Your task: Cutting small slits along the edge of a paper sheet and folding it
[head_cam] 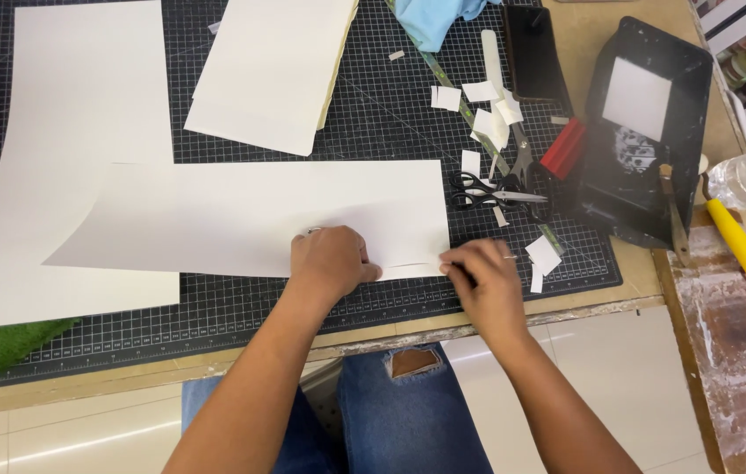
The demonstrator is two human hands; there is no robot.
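While my left hand point(331, 263) presses flat on the long white paper sheet point(259, 215) stretching leftward, my right hand point(482, 276) seemingly pinches its near corner.

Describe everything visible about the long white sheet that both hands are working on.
The long white sheet looks like thick matte paper or card, rectangular, lying flat on the dark gridded cutting mat and overlapping a larger white sheet at its left. A narrow slit or strip runs along its lower right edge. The left hand presses it down; the right hand pinches the corner there, with something dark barely visible in its grip.
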